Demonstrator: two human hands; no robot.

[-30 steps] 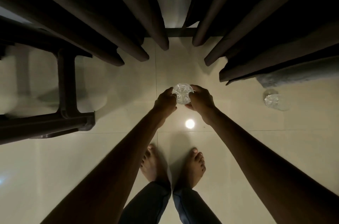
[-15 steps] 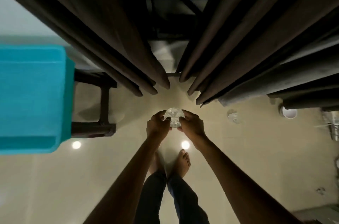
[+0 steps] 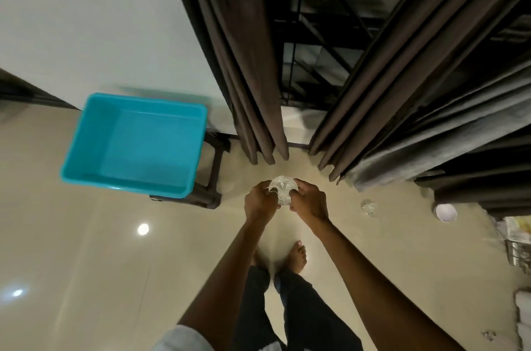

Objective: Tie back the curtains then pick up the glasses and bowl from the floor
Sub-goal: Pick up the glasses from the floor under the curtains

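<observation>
So the person is standing barefoot on the glossy beige tile floor point(image 3: 115, 264), holding a clear cut-pattern drinking glass point(image 3: 283, 188) up off the floor between both hands. The left hand point(image 3: 260, 204) has its fingers curled round the glass's left side and the right hand point(image 3: 311, 202) does the same on the right side, so it's a proper two-handed grip with the glass wedged in the middle. Down on the floor toward its right edge there's a second clear glass point(image 3: 368, 208), standing by itself just in front of the curtain hem. A small round white bowl point(image 3: 446, 212) sits a bit further right, close to that hem too. The dark brown left curtain point(image 3: 247, 63) and the dark brown right curtain point(image 3: 402, 77) both hang straight down to the floor. There's a narrow gap between them, with a black metal window grille point(image 3: 316, 34) showing through. Off to the left, an empty turquoise rectangular plastic tub point(image 3: 138, 144) sits on top of a dark plastic stool point(image 3: 212, 178), right beside the left curtain and against the white wall point(image 3: 86, 20). There's some clutter at the far right edge of the floor, but it's too blurry to tell what it is.
</observation>
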